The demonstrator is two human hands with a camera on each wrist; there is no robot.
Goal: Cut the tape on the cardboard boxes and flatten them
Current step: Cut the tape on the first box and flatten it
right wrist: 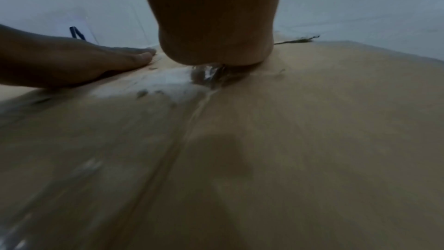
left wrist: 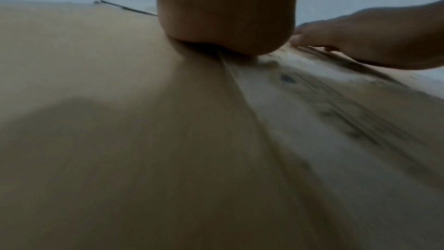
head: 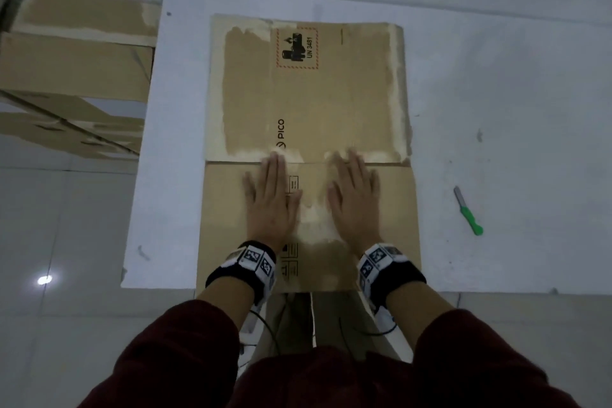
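Observation:
A flattened brown cardboard box lies on the white table, with a PICO logo and a battery label on its far panel. Both hands lie flat on its near panel, side by side. My left hand presses down with straight fingers that reach the fold line. My right hand presses the same way, next to a torn pale patch. In the left wrist view the heel of my left hand rests on the cardboard. In the right wrist view my right hand presses on shiny tape.
A knife with a green handle lies on the table to the right of the box. More flattened cardboard is stacked on the floor at the left. The box's near edge hangs over the table's front edge.

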